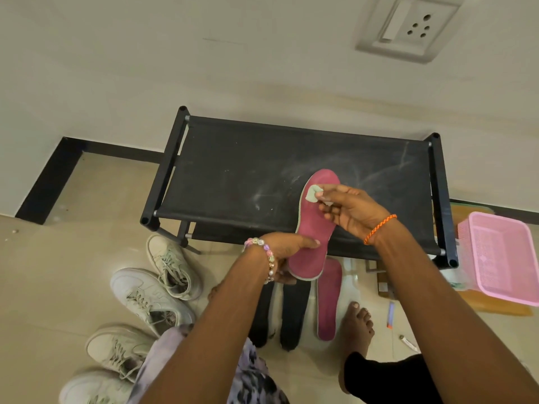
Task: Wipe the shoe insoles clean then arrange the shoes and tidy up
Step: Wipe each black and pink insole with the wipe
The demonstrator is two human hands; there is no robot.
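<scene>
Now we keep the left hand (281, 252) gripping the pink insole (313, 225) heel & drag the wipe (313, 194), pinched in right hand (350, 211), w/ firm toe-to-heel strokes.

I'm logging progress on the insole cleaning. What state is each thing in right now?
Pink insole: held up at the heel by left hand, being wiped.
Wipe: crumpled, pinched by right hand against the insole.
Second pink insole: lying flat on floor.
Two dark insoles: lying on floor.
Four pale sneakers: on floor, unarranged.
Black rack: top dusty.
Pink basket: upright.
</scene>
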